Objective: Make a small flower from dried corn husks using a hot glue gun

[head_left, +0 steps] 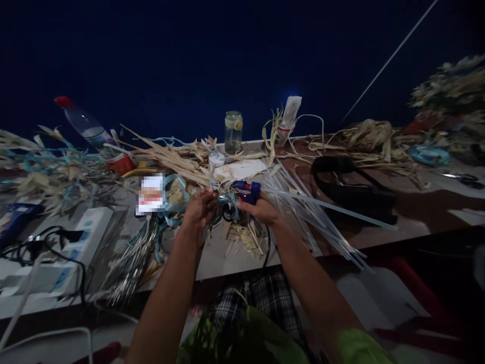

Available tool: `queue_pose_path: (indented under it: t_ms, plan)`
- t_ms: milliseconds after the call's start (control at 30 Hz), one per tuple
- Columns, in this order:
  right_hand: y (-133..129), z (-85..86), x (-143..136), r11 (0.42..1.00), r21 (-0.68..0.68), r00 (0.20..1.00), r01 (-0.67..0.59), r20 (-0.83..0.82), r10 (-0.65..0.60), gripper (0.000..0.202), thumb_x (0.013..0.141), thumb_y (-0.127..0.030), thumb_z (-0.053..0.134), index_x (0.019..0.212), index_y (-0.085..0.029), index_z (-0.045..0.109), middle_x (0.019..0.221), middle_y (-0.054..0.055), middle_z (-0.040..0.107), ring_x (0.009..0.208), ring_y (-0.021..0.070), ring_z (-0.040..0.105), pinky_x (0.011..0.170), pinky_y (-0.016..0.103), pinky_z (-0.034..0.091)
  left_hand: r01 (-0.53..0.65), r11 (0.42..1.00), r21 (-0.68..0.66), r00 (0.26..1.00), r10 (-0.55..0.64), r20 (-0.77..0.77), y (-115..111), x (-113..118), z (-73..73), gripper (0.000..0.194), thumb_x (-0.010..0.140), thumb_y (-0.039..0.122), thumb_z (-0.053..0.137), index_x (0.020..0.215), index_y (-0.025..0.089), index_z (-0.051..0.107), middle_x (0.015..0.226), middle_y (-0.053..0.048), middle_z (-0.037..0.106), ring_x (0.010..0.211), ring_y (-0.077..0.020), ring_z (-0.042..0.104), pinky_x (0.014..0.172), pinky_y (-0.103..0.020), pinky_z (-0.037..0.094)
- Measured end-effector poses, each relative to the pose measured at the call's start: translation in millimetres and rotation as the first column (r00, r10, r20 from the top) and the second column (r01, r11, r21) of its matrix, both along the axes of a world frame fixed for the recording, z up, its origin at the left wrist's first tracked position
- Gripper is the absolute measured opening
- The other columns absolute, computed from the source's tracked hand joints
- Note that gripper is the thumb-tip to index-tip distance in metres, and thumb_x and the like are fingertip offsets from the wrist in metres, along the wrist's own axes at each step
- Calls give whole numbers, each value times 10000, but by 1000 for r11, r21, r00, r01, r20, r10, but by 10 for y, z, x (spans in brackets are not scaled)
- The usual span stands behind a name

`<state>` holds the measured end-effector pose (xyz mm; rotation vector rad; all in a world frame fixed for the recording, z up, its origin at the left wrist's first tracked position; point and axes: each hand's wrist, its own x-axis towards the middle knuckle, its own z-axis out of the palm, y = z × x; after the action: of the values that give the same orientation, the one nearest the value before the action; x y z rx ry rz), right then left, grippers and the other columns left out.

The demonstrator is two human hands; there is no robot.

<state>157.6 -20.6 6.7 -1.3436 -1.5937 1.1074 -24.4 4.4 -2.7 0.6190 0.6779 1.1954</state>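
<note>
My right hand (262, 208) is wrapped round a dark blue glue gun (248, 189) with a small red light on its side. A long translucent glue stick (341, 206) runs out of its back to the right. The gun's front faces my left hand (202, 206), whose fingers are closed in a pinch. What they hold is too small and dark to make out; light blue ribbon and straw-coloured strips lie close to the fingertips. Below, between the hands, husk scraps (248, 237) are scattered on the table (217, 263).
Loose glue sticks (318, 222) and a black strap-like item (352, 187) lie at right. Behind stand a clear bottle (233, 132) and dried husks (178, 167). Silvery wires (131, 263), a white power strip (81, 247) with cables, and a tilted red-capped bottle (85, 124) are at left.
</note>
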Motion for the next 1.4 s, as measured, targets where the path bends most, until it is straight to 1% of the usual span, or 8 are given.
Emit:
queue_pose_path:
  t_ms: [133,367,500,633,767,1000,1167,1400]
  plan:
    - [3,5,-5,1000,-18,1000,-1,-5,1,283,630,-434,604,711,-163,617,643,-3,588,614,132,514,635,267,419,20,1000,13,999,-20,36,6,-5,3,147,665,136,613,637,120,469,563,30,482,357,5,276,377,-152,224]
    - [-20,81,-27,997,-72,996,25,-81,-31,259,618,-369,621,778,-167,646,714,10,620,677,146,538,692,288,421,59,997,-42,996,-56,69,-18,-12,30,189,674,146,618,642,135,431,581,38,488,361,5,261,406,-161,278]
    - [-6,56,-19,995,-83,994,51,-97,-59,254,604,-364,642,771,-173,638,708,3,611,670,143,528,688,287,413,78,996,-37,992,-74,101,-28,-22,29,174,693,142,606,653,131,437,594,39,492,365,7,267,425,-168,308]
    - [2,15,2,998,-60,984,22,-173,-32,227,622,-368,638,716,-166,600,623,-16,552,598,117,479,626,262,393,93,995,-32,986,-87,141,-22,-30,17,166,684,115,602,652,131,440,594,39,490,369,5,273,420,-166,304]
    - [7,0,11,1000,-4,965,8,-261,-9,211,629,-347,636,707,-161,573,656,-12,545,620,115,476,635,256,387,102,994,-41,985,-95,142,-28,-22,30,156,682,110,596,649,128,445,591,39,486,367,6,261,418,-167,306]
    - [21,10,14,999,-48,982,-12,-188,2,222,617,-344,631,737,-160,603,662,-5,564,634,128,489,633,262,389,116,992,-44,988,-111,110,-61,-7,76,159,656,65,590,646,127,444,587,48,463,373,7,254,426,-165,311]
    - [38,-12,21,998,-67,986,7,-166,-18,221,607,-359,639,704,-163,606,625,-15,548,617,125,477,627,269,379,94,994,-62,983,-83,165,-64,-11,82,158,684,119,600,649,134,447,577,44,454,376,-1,253,420,-167,314]
    - [48,-67,11,995,-96,938,19,-342,-51,257,566,-352,672,703,-153,582,639,-18,541,611,107,463,619,259,373,121,991,-62,981,-110,160,-62,-14,74,133,666,80,589,659,126,465,584,45,451,381,0,257,440,-172,330]
